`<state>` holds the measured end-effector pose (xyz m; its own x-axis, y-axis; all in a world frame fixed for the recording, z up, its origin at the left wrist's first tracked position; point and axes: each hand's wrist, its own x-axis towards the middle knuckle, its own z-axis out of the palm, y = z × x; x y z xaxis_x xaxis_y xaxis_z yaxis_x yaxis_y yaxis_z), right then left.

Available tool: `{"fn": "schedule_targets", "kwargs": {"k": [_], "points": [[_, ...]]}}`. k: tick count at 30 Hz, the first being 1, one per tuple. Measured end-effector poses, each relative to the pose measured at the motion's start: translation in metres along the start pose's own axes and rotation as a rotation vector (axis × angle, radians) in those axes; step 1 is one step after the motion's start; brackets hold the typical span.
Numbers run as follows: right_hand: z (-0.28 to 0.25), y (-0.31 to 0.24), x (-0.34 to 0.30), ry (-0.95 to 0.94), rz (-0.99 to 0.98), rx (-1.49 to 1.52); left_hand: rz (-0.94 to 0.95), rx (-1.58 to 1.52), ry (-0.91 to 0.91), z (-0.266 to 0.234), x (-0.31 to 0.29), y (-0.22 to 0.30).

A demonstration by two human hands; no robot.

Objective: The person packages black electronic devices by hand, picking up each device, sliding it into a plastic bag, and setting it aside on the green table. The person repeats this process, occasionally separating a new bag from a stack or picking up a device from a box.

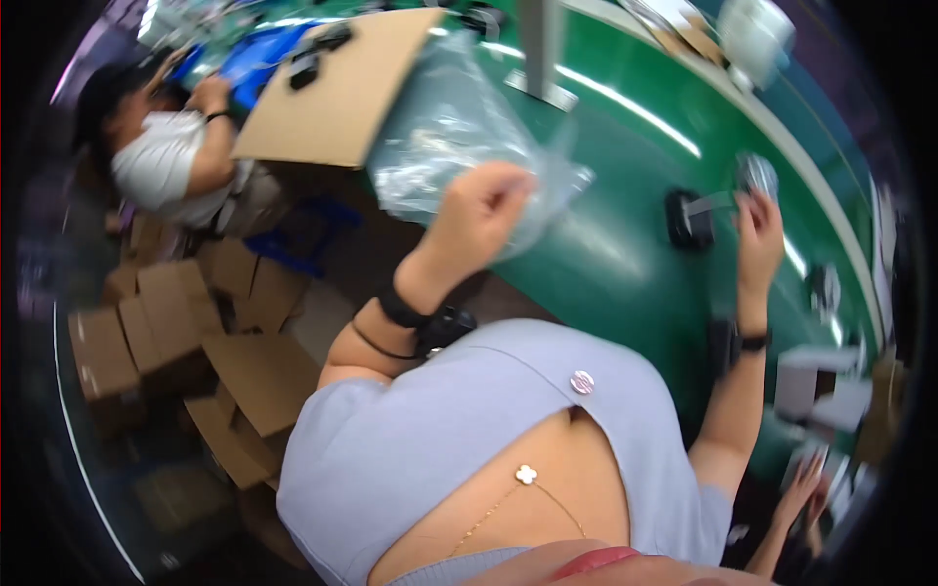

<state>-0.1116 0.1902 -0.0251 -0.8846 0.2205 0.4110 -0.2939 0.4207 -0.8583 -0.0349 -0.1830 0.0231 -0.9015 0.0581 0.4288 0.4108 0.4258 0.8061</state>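
My left hand (479,217) is raised over the near edge of a heap of clear plastic bags (430,127). Its fingers are curled closed, and whatever they may pinch is blurred. My right hand (760,234) pinches the end of a clear strip of tape (715,202). That strip runs back to a black tape dispenser (689,220) on the green tabletop (606,254). Just beyond my right fingertips lies a shiny, rounded, clear-wrapped thing (756,172), its kind too blurred to tell.
A cardboard sheet (342,93) with small black items lies left of the bags. A grey post (538,49) stands on the table. Cardboard boxes (166,313) are piled at the left. A co-worker (176,156) works at the far left; another person's hands (803,493) show lower right.
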Motion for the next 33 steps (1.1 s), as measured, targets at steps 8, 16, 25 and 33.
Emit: {"fn": "schedule_targets", "kwargs": {"k": [8,16,25,33], "points": [[0.031,-0.02,-0.017,-0.138,-0.067,-0.547,-0.12,0.021,0.074,0.021,-0.004,0.01],[0.013,-0.033,-0.057,-0.336,-0.335,-0.604,0.036,-0.045,0.275,0.039,0.043,0.018],[0.014,-0.087,-0.071,-0.475,-0.1,-0.973,0.39,0.235,0.27,0.065,0.061,0.02],[0.017,-0.099,-0.094,-0.561,0.179,-1.088,0.242,0.333,-0.205,0.113,0.007,-0.001]]}}
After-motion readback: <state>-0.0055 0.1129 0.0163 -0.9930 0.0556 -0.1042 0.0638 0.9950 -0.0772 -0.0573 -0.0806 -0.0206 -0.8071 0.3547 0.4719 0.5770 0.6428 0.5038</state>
